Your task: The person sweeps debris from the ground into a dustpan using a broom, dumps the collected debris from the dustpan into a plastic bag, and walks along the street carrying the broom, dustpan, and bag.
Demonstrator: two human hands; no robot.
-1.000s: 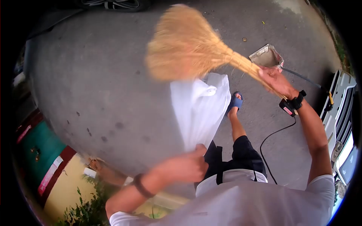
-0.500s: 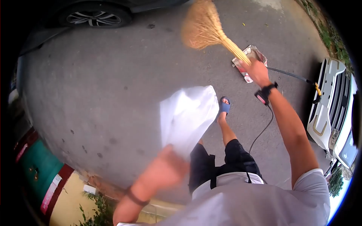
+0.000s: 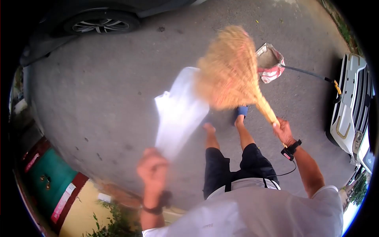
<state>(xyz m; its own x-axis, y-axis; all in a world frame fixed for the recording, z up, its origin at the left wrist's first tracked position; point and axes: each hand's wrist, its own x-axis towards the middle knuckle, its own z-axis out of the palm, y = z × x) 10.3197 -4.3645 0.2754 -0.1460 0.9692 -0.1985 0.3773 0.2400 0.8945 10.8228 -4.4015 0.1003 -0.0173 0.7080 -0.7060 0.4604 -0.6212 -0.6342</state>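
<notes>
In the head view, the right hand is closed around the thin handle end of a straw broom, whose wide, blurred bristle head fans up and away from the hand, over the grey pavement. The left hand is clenched on the lower end of a white plastic bag, which stretches up from the fist and meets the near-left edge of the broom's bristles; motion blur hides whether the two actually touch. Taking the broom as the landmark: just beyond its bristle head on the right lies a dustpan with a red-and-white rim and a long dark handle running off to the right; directly under the bristles stand the person's two feet, one in a blue sandal; well to the right of the broom is the front of a white vehicle; far beyond it on the left sits a dark car with one wheel showing. A black strap with a small device wraps the right wrist, and a dark band circles the left wrist
</notes>
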